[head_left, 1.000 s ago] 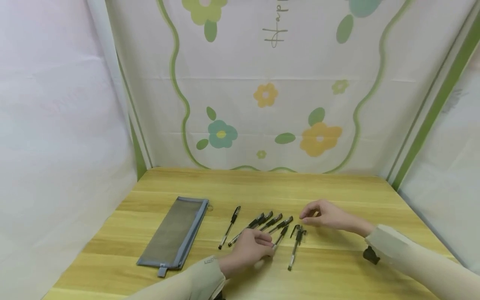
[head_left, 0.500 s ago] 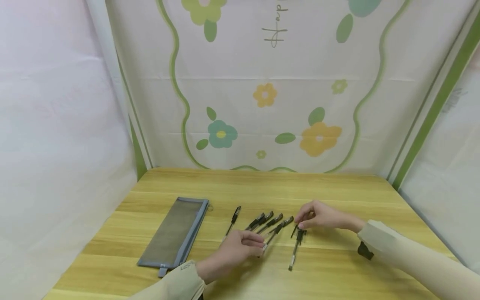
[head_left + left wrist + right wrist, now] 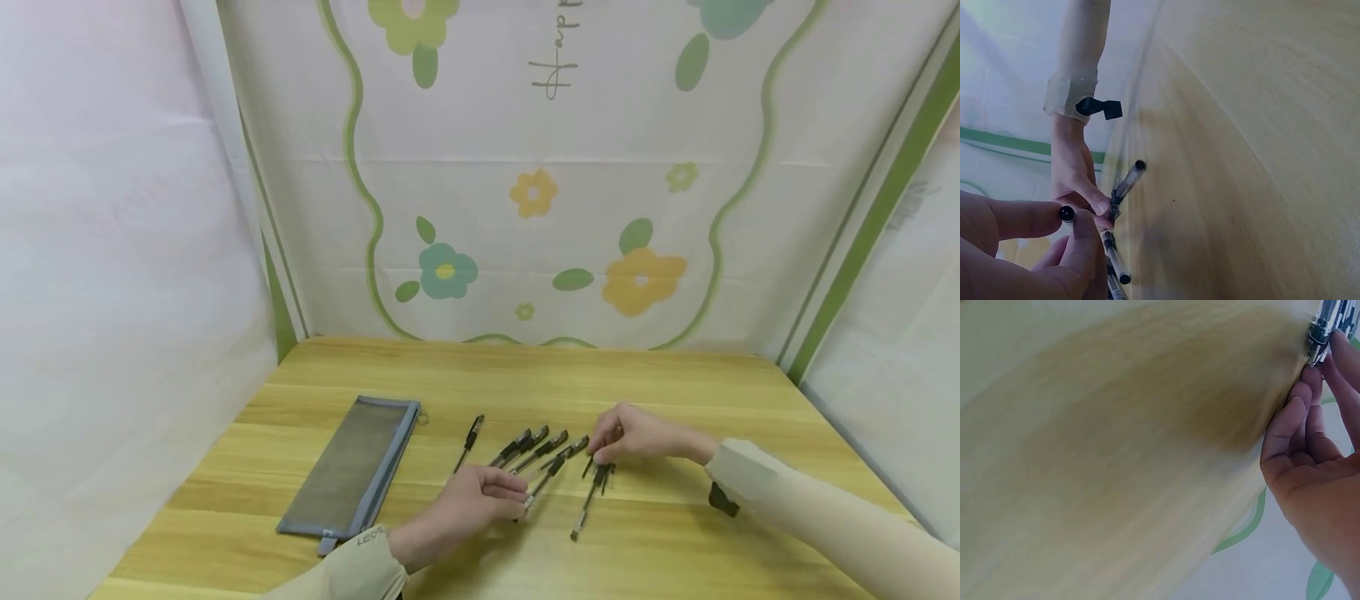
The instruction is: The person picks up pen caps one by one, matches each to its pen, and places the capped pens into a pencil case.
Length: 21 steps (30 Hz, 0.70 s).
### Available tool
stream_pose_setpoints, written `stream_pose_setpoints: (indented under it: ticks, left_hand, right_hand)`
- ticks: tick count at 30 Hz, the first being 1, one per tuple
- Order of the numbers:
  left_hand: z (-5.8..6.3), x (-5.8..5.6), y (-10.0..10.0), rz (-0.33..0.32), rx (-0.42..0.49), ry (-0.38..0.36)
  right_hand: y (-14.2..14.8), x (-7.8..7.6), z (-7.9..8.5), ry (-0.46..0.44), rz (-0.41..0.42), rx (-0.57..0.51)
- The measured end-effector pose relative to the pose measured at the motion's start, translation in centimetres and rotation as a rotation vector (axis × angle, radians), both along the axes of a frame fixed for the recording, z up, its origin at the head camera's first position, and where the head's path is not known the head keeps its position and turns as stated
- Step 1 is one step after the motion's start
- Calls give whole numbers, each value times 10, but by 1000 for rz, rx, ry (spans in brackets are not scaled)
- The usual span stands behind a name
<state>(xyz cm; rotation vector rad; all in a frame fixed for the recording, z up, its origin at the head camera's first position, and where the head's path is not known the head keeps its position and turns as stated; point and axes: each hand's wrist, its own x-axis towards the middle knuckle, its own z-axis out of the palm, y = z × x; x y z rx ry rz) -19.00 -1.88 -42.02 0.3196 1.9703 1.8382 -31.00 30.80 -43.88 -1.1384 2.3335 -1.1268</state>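
Observation:
In the head view my left hand [image 3: 476,504] pinches a slim clear pen with a black grip [image 3: 546,479] near its lower end. The left wrist view shows that pen's black end [image 3: 1067,214] between thumb and finger. Farther right, my right hand [image 3: 633,435] pinches the top of another clear pen [image 3: 587,504], which points toward me. Small dark parts [image 3: 608,479] show beside that pen's upper end. The right wrist view has the right fingertips [image 3: 1311,378] at the pen's tip. Several similar pens [image 3: 551,446] lie slanted side by side between the hands, partly hidden by the left hand.
A grey mesh zip pouch [image 3: 341,471] with blue edging lies flat on the left of the wooden table [image 3: 675,375]. One separate pen [image 3: 469,440] lies between pouch and row. A flowered white cloth [image 3: 465,192] hangs behind the table.
My left hand has drawn its pen left and slightly toward me. My right hand has come left and down, closing its fingertips on the top of the right-hand pen.

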Motion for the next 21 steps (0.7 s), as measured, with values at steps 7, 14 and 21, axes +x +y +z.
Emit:
stream_pose_setpoints:
  ticks: [7,14,21]
  left_hand:
    - [3,2,1,6,-10,-9]
    - [4,2,1,15,-16,5]
    - [4,3,0,3,-5,3]
  right_hand:
    - [-1,1,3,25,32,2]
    - [0,-1,1,34,61,11]
    - [2,-2,0,33,72,28]
